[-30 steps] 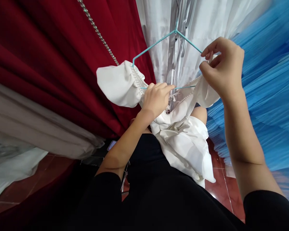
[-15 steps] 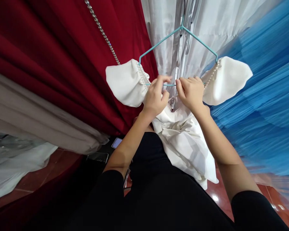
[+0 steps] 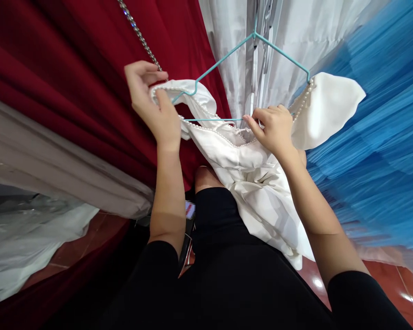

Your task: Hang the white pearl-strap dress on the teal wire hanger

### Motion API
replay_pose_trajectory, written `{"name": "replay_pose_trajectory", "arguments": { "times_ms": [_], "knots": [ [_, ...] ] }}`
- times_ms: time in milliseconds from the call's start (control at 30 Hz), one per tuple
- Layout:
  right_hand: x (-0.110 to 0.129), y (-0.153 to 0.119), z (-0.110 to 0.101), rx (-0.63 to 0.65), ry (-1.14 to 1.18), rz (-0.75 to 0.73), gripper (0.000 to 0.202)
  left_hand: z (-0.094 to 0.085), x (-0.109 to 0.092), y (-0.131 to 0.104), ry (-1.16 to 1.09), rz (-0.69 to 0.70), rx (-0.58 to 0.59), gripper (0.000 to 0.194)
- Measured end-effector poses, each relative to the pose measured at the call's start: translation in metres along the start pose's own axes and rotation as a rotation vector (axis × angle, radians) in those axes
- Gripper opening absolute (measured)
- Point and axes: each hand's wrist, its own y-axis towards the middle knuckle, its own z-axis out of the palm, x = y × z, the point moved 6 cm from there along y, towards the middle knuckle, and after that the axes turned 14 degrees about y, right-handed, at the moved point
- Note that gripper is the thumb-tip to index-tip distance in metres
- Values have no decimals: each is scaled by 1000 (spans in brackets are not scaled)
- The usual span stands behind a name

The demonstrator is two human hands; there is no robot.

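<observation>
A white dress (image 3: 241,160) with pearl-trimmed edges hangs before me on a teal wire hanger (image 3: 223,59). Its right sleeve (image 3: 333,110) sits on the hanger's right end. At the left, my left hand (image 3: 154,105) is at the pearl-edged strap, its thumb inside the loop and its fingers curved apart above the cloth; the hanger's left end passes into that loop. My right hand (image 3: 273,128) is closed around the hanger's bottom bar, thumb along it, near the dress's right side. The skirt falls in folds over my lap.
Red cloth (image 3: 99,91) hangs at the left with a beaded chain (image 3: 141,36) over it. Beige and grey-white fabrics are further left. White drapes and metal poles (image 3: 259,68) stand behind the hanger. Blue tulle (image 3: 382,137) fills the right side. Red tiled floor (image 3: 388,279) shows below.
My left hand has moved from the middle of the bottom bar out to the left strap, which is now spread and off the hanger's left tip. My right hand has barely moved.
</observation>
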Motion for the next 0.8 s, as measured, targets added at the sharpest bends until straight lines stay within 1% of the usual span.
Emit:
{"name": "replay_pose_trajectory", "arguments": {
  "times_ms": [67, 100, 133, 200, 233, 267, 300, 333, 367, 400, 433, 467, 500, 533, 600, 633, 700, 733, 767, 800],
  "knots": [
    [-2, 1, -2, 20, 11, 0, 55, -19, 17, 3, -20, -42, -92, 32],
    [-2, 1, -3, 28, 13, -3, 56, -27, 28, -1, 3, -79, -105, 30],
    [-2, 1, -3, 33, 15, -8, 57, -33, 37, -9, 43, -120, -93, 28],
    [0, 1, -1, 38, 24, -16, 60, -34, 51, -35, 172, -209, 22, 21],
    [2, 1, 0, 35, 30, -17, 61, -31, 51, -53, 210, -237, 88, 17],
    [4, 1, 1, 32, 35, -16, 61, -25, 47, -72, 215, -256, 157, 16],
    [6, 1, 3, 30, 38, -12, 61, -17, 37, -90, 191, -237, 225, 18],
    [8, 2, 4, 27, 37, -6, 60, -8, 23, -106, 170, -196, 289, 20],
    [10, 2, 5, 25, 32, 3, 59, 2, 3, -117, 175, -105, 368, 23],
    [12, 3, 5, 24, 24, 13, 58, 12, -19, -124, 179, 17, 436, 24],
    [13, 3, 4, 25, 16, 21, 57, 19, -39, -125, 187, 117, 471, 24],
    [14, 3, 3, 28, 10, 25, 56, 25, -56, -121, 208, 184, 493, 23],
    [15, 3, 2, 32, 8, 24, 55, 30, -69, -112, 234, 220, 507, 22],
    [15, 2, 0, 38, 9, 18, 55, 35, -77, -100, 274, 211, 527, 25],
    [14, 0, -4, 48, 7, 7, 55, 48, -82, -79, 346, 187, 648, 36],
    [13, -2, -5, 49, 0, 7, 54, 57, -81, -73, 373, 191, 740, 34],
    [9, -5, -7, 43, -21, 16, 51, 71, -75, -72, 444, 223, 919, 24],
    [8, -6, -7, 38, -27, 21, 48, 76, -72, -75, 487, 247, 978, 22],
    [7, -8, -7, 33, -26, 23, 45, 78, -69, -79, 529, 274, 1007, 23],
    [7, -10, -7, 29, -16, 22, 42, 79, -68, -83, 566, 299, 1005, 23]
  ]
}}
